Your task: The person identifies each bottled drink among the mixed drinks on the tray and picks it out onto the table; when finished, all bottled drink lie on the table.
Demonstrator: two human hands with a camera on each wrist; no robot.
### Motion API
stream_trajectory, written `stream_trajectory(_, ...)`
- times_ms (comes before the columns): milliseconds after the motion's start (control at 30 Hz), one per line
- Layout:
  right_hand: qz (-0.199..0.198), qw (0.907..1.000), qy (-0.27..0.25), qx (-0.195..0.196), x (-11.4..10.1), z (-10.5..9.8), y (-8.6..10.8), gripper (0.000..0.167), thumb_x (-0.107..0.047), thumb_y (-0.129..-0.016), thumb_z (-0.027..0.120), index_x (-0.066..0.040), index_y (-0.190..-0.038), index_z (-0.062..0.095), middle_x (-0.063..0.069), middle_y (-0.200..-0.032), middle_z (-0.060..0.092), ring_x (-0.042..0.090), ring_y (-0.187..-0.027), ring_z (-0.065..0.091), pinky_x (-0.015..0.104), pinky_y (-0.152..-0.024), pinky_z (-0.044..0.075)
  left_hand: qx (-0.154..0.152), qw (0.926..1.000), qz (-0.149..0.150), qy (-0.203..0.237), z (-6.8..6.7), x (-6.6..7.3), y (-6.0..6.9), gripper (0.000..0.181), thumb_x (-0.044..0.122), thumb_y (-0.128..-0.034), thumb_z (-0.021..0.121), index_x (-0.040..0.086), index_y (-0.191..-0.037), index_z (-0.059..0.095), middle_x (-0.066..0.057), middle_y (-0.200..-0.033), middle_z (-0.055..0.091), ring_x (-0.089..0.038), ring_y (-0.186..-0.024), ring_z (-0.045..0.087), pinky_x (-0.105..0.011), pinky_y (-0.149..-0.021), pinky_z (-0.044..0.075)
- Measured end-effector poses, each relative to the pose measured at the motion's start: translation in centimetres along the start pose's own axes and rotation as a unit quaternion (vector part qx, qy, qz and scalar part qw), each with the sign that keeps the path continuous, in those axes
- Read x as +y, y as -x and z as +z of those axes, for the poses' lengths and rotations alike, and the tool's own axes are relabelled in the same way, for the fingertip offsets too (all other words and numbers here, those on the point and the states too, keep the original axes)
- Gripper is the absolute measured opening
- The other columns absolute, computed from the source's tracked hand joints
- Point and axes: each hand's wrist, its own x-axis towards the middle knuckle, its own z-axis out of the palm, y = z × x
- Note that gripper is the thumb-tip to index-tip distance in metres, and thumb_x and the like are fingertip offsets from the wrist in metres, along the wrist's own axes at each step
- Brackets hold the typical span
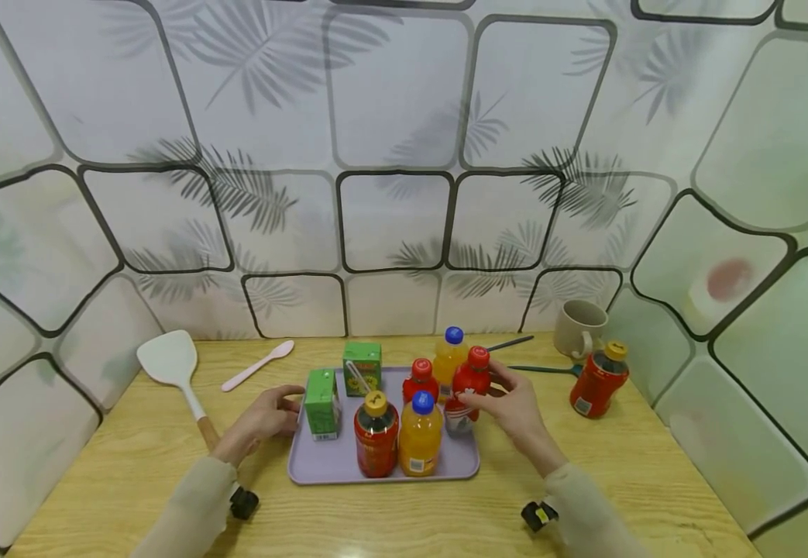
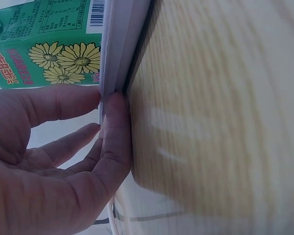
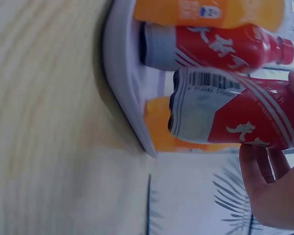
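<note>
My left hand point(image 1: 274, 415) pinches the left rim of a lilac tray point(image 1: 334, 469), thumb and finger on either side of it in the left wrist view. A red-and-silver drink bottle point(image 3: 225, 107) with a red cap is gripped by my right hand point(image 1: 515, 407) at the tray's right side, its base apparently raised in the right wrist view. Another red bottle point(image 1: 421, 380) stands beside it. The tray also bears two orange juice bottles point(image 1: 421, 438), a dark drink bottle point(image 1: 377, 446) with a yellow cap, and two green drink cartons point(image 1: 322, 404).
Left of the tray lie a white turner point(image 1: 170, 360) with a wooden handle and a pink spoon point(image 1: 260, 366). On the right are a beige mug point(image 1: 580, 329), a red-labelled bottle point(image 1: 599, 384) and a dark green utensil point(image 1: 546, 369). Patterned curtain point(image 1: 397, 217) encloses the table.
</note>
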Motion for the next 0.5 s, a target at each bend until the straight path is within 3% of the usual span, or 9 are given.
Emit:
stream_trajectory(167, -0.023, 0.9996, 0.007, 0.018, -0.6, -1.6, 0.4, 0.073, -0.020, -0.077, 0.083, -0.008, -0.141, 0.052, 0.013, -0.134, 0.058, 0.023, -0.117, 0.054, 0.014, -0.090, 0.047, -0.001, 1.0000, 0.000, 0.007, 0.0, 0.0, 0.0, 0.064, -0.012, -0.0803, 0.052, -0.005, -0.143, 0.040, -0.017, -0.103, 0.055, -0.019, -0.081, 0.057, -0.031, -0.068, 0.056)
stream_trajectory(500, -0.002, 0.9982, 0.022, 0.056, -0.6, -4.6, 1.1, 0.077, -0.022, -0.077, 0.083, -0.007, -0.144, 0.048, 0.014, -0.138, 0.056, 0.004, -0.107, 0.054, 0.010, -0.088, 0.047, 0.000, 1.0000, 0.003, 0.008, 0.0, -0.2, 0.0, 0.064, -0.013, -0.0805, 0.051, -0.006, -0.143, 0.040, -0.018, -0.103, 0.055, -0.019, -0.082, 0.058, -0.031, -0.069, 0.056)
